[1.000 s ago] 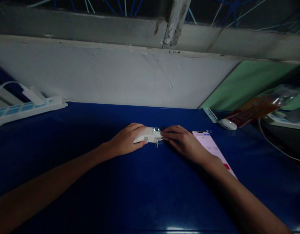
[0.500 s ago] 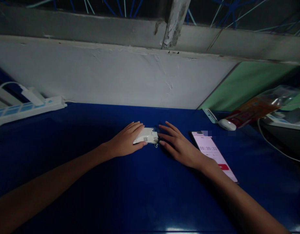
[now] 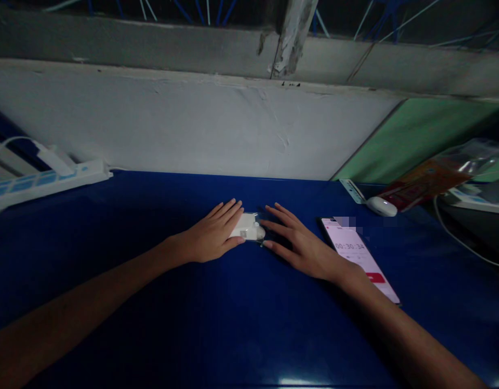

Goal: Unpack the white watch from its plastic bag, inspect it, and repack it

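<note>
A small white object in clear plastic wrapping (image 3: 249, 228) lies on the blue table (image 3: 233, 324) near the middle of the head view. My left hand (image 3: 214, 232) lies flat across its left part, fingers spread, hiding that end. My right hand (image 3: 293, 237) is just to the right of it, fingers apart, with fingertips close to the wrapping's right edge; whether they touch it I cannot tell. Nothing shows in my right hand.
A phone with a lit timer screen (image 3: 354, 251) lies beside my right wrist. Farther right are a white mouse (image 3: 381, 206), a card (image 3: 352, 190) and a red-orange plastic packet (image 3: 427, 175). At left sits a white power strip (image 3: 87, 172). A pale wall (image 3: 192, 124) borders the table's back.
The left fingers have spread a little more over the white object. Its right end looks slightly turned, and the small chain beside it shows less. The right hand has barely moved.
</note>
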### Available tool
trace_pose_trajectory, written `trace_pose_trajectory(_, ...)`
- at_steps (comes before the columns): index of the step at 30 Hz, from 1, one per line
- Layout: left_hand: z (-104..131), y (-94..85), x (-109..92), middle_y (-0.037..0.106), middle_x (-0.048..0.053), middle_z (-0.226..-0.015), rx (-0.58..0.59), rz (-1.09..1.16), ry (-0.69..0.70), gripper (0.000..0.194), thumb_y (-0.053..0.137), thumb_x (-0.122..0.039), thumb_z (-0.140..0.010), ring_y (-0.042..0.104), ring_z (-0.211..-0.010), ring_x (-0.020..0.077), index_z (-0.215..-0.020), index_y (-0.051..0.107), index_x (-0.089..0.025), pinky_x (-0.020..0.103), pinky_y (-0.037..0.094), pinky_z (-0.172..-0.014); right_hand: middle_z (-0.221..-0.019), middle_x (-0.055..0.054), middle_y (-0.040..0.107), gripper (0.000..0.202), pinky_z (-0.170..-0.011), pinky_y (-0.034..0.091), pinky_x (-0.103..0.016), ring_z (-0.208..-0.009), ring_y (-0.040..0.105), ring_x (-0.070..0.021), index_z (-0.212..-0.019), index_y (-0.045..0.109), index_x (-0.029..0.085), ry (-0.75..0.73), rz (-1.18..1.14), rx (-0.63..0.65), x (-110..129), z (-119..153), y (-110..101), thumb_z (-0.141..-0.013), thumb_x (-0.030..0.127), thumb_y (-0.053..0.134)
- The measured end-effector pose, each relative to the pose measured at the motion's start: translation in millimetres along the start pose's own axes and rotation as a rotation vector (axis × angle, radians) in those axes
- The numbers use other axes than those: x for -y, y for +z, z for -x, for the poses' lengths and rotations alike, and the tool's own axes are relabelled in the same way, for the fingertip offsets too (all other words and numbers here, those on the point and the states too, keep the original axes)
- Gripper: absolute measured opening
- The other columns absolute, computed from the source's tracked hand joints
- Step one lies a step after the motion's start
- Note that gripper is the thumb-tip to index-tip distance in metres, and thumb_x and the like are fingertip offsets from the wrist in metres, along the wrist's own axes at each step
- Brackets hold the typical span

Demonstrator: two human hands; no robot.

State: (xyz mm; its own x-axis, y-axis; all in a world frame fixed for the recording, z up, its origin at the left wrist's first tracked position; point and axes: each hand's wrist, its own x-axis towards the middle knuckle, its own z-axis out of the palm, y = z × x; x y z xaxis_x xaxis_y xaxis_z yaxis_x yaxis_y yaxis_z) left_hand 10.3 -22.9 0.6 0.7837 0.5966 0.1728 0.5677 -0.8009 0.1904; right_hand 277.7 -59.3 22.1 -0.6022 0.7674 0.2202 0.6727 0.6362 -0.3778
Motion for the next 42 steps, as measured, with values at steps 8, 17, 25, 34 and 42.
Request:
trace_pose_trajectory(8, 2.1, -2.1, 1.1, 0.022, 0.022, -0.16, 0.02, 0.034, -0.003, 0.064, 0.038, -0.042, -0.103, 0.017, -0.15, 0.0304, -0.154, 0.019, -0.008, 0.046, 0.022, -0.121, -0.139, -0.017, 0.059, 0.036, -0.111, 0.037, -0.063, -0.141, 0.04, -0.0349, -0.117, 0.071, 0.015, 0.114, -0.013, -0.142, -8.1, -1.1, -6.4, -0.098, 0.038, 0.051)
trace_pose_trajectory(17, -0.4, 1.9, 2.1, 0.03, 0.021, -0.157, 0.006, 0.059, -0.039, 0.063, 0.045, -0.046, -0.101, 0.021, -0.149, 0.0308, -0.15, 0.03, -0.009, 0.049, 0.023, -0.12, -0.148, -0.018, 0.05, 0.052, -0.114, 0.035, -0.06, -0.144, 0.035, -0.0313, -0.146, 0.046, 0.013, -0.024, -0.152, -0.004, 8.4, -2.9, 6.1, -0.099, 0.035, 0.049)
trace_pose_trajectory(25, -1.8, 1.1, 2.2, 0.03, 0.021, -0.157, 0.036, 0.022, -0.056, 0.065, 0.046, -0.047, -0.1, 0.02, -0.149, 0.031, -0.149, 0.033, -0.006, 0.048, 0.023, -0.121, -0.148, -0.023, 0.047, 0.054, -0.117, 0.03, -0.06, -0.147, 0.025, -0.0341, -0.142, 0.048, 0.001, -0.05, -0.009, 0.055, 15.7, -5.6, 7.5, -0.1, 0.035, 0.044)
trace_pose_trajectory(34, -2.8, 1.5, 1.4, 0.03, 0.021, -0.157, 0.049, -0.035, -0.05, 0.065, 0.045, -0.047, -0.101, 0.024, -0.148, 0.0311, -0.149, 0.033, -0.005, 0.046, 0.023, -0.121, -0.149, -0.022, 0.047, 0.056, -0.118, 0.03, -0.059, -0.147, 0.025, -0.0336, -0.144, 0.045, 0.002, -0.023, -0.043, 0.046, 16.1, -6.8, 11.6, -0.101, 0.038, 0.043)
trace_pose_trajectory(42, -2.5, -0.4, 0.1, 0.031, 0.021, -0.157, 0.038, 0.001, -0.041, 0.064, 0.043, -0.047, -0.101, 0.025, -0.148, 0.0314, -0.15, 0.032, -0.006, 0.048, 0.024, -0.12, -0.151, -0.023, 0.043, 0.06, -0.117, 0.032, -0.059, -0.147, 0.025, -0.0354, -0.145, 0.044, 0.003, -0.031, 0.07, 0.021, 16.8, -3.9, 18.4, -0.1, 0.042, 0.044)
